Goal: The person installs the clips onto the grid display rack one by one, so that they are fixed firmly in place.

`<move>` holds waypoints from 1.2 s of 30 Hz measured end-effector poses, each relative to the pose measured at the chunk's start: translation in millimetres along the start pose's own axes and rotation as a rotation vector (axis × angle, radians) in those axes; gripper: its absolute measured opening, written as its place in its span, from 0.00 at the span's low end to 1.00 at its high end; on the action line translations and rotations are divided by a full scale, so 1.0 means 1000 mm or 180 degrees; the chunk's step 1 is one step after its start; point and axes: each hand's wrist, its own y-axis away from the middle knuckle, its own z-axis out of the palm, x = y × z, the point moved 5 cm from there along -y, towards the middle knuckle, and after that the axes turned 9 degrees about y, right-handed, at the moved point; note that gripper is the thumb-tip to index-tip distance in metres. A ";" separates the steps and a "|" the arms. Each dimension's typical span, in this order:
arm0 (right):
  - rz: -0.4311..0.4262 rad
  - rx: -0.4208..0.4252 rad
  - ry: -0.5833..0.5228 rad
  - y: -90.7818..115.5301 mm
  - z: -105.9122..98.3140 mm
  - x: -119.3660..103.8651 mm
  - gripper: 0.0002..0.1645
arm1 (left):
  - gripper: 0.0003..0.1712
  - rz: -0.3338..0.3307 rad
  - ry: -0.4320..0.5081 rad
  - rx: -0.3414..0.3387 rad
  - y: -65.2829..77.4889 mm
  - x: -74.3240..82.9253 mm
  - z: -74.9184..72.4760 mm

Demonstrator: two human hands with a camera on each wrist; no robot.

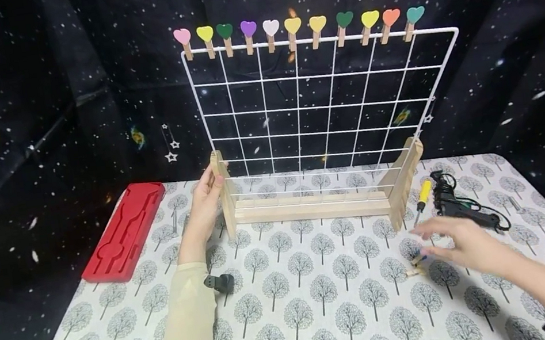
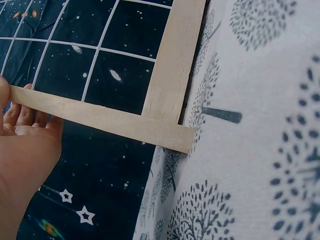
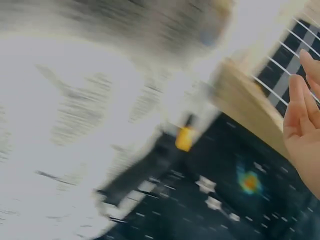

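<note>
A white wire grid rack (image 1: pixel 297 92) leans back in a wooden stand (image 1: pixel 309 209). Heart-topped clothespins (image 1: pixel 293 30) in several colors line its top bar. My left hand (image 1: pixel 205 202) grips the stand's left upright, thumb on the near side and fingers behind it; the left wrist view shows the hand (image 2: pixel 35 145) at that wooden upright (image 2: pixel 100 114). Over the table, my right hand (image 1: pixel 463 245) hovers with its fingers extended and nothing visible in them. Just beyond its fingertips lie small wooden clothespins (image 1: pixel 415 272), partly covered by the fingers. The right wrist view is blurred.
A yellow-handled screwdriver (image 1: pixel 423 195) and a black corded tool (image 1: pixel 467 212) lie right of the stand. At the left is a red molded tray (image 1: pixel 126 231). The tree-print tablecloth (image 1: pixel 317 303) meets a dark starry backdrop (image 1: pixel 59 107).
</note>
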 end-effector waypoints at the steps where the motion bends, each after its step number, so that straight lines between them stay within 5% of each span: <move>1: 0.0029 -0.0066 -0.0038 0.008 0.007 0.000 0.25 | 0.27 0.0001 -0.0011 0.0004 0.000 0.000 0.000; 6: 0.0080 -0.0201 -0.0102 0.037 0.025 0.004 0.26 | 0.27 -0.0003 -0.0033 0.0026 0.000 0.001 -0.001; 12: 0.0095 -0.0281 -0.0117 0.048 0.036 0.010 0.25 | 0.27 -0.0041 -0.0023 0.0034 0.001 0.002 0.000; 19: -0.0121 -0.0413 -0.0331 0.047 0.051 0.006 0.21 | 0.27 -0.0009 0.0033 -0.0025 0.000 -0.001 0.003; 27: -0.0314 -0.0250 -0.0381 0.042 0.055 0.002 0.16 | 0.26 -0.0018 0.0042 0.0002 0.001 0.000 0.003; 36: -0.0580 -0.0141 0.0025 0.038 0.049 -0.011 0.15 | 0.29 -0.0046 -0.0092 0.0019 -0.003 -0.010 -0.005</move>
